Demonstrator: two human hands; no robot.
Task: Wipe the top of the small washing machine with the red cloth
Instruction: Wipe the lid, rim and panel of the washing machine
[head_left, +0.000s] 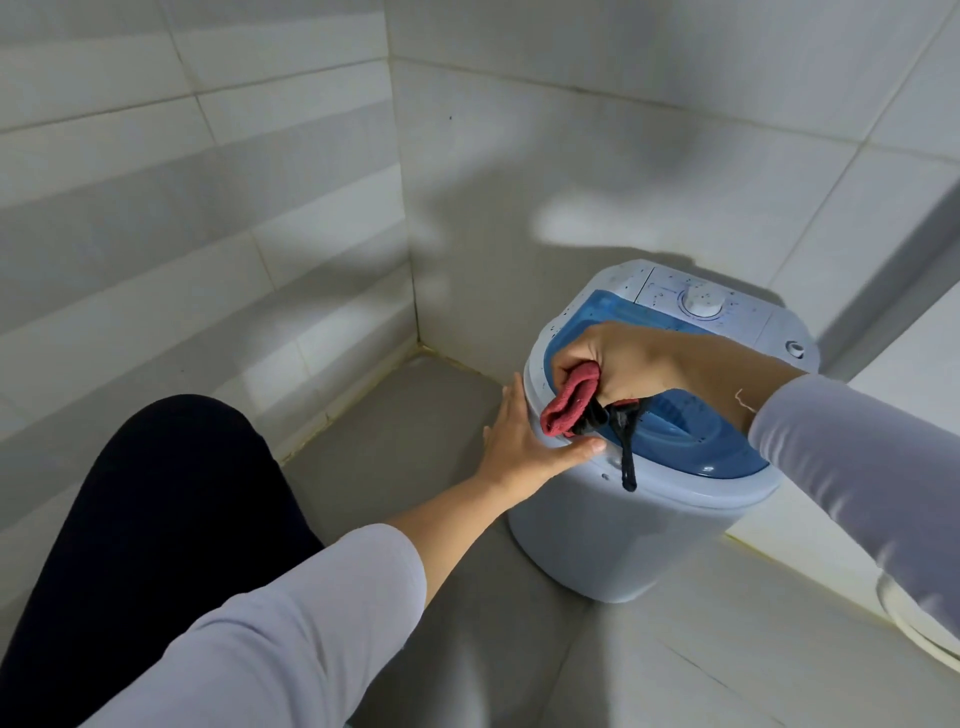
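A small white washing machine (623, 530) with a translucent blue lid (691, 441) and a white dial (702, 301) stands on the floor near the tiled corner. My right hand (618, 364) is closed around the bunched red cloth (569, 400), which rests on the lid's near-left edge; a black strand (627, 452) hangs from the same fist over the rim. My left hand (524, 441) lies flat against the machine's left side, fingers spread, thumb on the rim. Dark specks dot the white control panel.
Tiled walls meet in a corner (415, 322) just left of and behind the machine. My dark-clothed knee (171, 493) is at lower left on the grey floor. A white ledge (893, 374) runs along the right, and a white curved object (919, 623) shows at the right edge.
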